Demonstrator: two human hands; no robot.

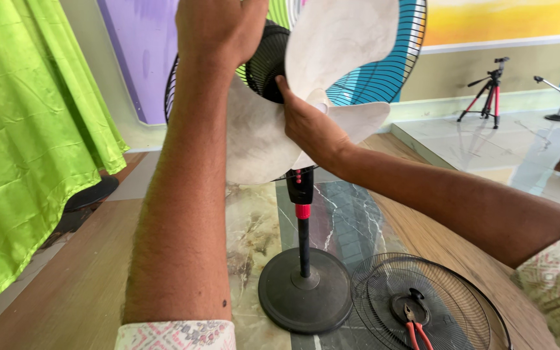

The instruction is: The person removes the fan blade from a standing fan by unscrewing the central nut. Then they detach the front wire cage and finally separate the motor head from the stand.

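Observation:
A pedestal fan stands on a round black base [304, 299] with a black pole [303, 236]. Its white blades [341, 39] sit in front of the black rear grille [384, 71]. My left hand [218, 29] grips the black motor housing [268, 61] from the top. The fingers of my right hand [309, 123] press on the hub at the centre of the blades. The detached front grille [432, 304] lies flat on the floor beside the base, with red-handled pliers [416, 327] resting on it.
A bright green satin cloth [27, 142] hangs at the left. A camera tripod [487, 91] and a low stand [559, 97] are on a raised marble platform at the back right. The floor is wood with a marble strip.

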